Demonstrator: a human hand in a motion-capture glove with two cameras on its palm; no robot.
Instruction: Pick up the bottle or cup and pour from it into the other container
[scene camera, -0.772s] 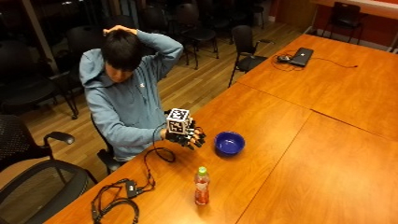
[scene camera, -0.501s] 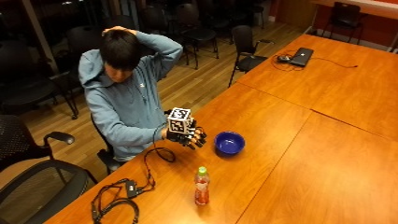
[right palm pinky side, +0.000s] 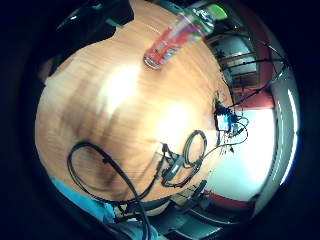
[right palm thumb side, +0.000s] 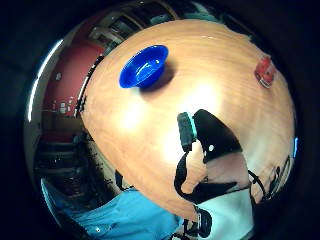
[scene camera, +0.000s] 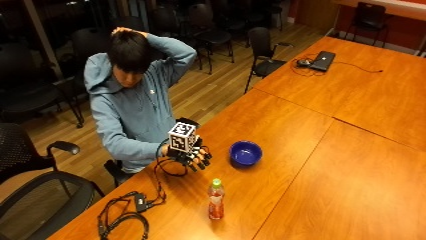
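A clear bottle (scene camera: 215, 200) with a green cap and red drink stands upright on the wooden table (scene camera: 313, 165) near its front edge. A blue bowl (scene camera: 245, 153) sits further back, empty as far as I can see. My gloved right hand (scene camera: 192, 156) hovers just above the table between the person's body and the bowl, fingers loosely spread and holding nothing. It is a hand's width from the bowl and further from the bottle. The thumb side palm view shows the bowl (right palm thumb side: 143, 66) and the bottle (right palm thumb side: 265, 71) far apart on the table. The other palm view shows the bottle (right palm pinky side: 175, 37).
A black cable bundle with a small box (scene camera: 130, 207) lies on the table's near left corner. A laptop (scene camera: 323, 60) sits at the far end. Office chairs (scene camera: 40, 190) stand around the table. The person's bare hand rests on their head.
The gloved hand stays in about the same spot beside the bowl. Bottle and bowl have not moved.
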